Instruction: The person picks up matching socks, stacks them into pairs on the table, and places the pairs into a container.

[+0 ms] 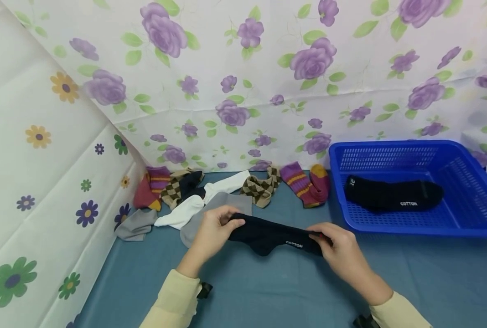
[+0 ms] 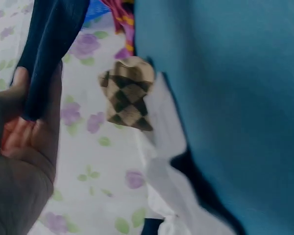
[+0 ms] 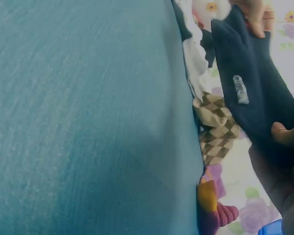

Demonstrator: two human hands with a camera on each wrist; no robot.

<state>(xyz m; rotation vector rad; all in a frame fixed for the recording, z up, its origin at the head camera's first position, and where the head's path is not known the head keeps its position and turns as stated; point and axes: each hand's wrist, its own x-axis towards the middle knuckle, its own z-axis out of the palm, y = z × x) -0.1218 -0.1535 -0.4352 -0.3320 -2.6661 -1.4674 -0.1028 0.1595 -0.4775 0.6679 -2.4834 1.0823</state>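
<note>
A black sock (image 1: 270,234) with white "COTTON" lettering hangs between two hands, held above the table (image 1: 284,291) to the left of the blue basket (image 1: 385,158) and nearer the person. The left hand (image 1: 215,228) has its grip closed on the end away from the basket, thumb and fingers pinching the fabric. The right hand (image 1: 344,250), just in front of the basket's near left corner, pinches the other end in its grip.

Inside the basket lies a second black sock (image 1: 383,195), also lettered "COTTON". Just beside the basket's left wall is a striped sock (image 1: 296,178) in purple, maroon and mustard; further left of the basket come a checkered sock (image 1: 262,187) and a white sock (image 1: 227,183). A small gray sock (image 1: 137,224) lies well apart from the basket, by the side cloth (image 1: 50,205). Behind the basket hangs a floral cloth (image 1: 247,91).
</note>
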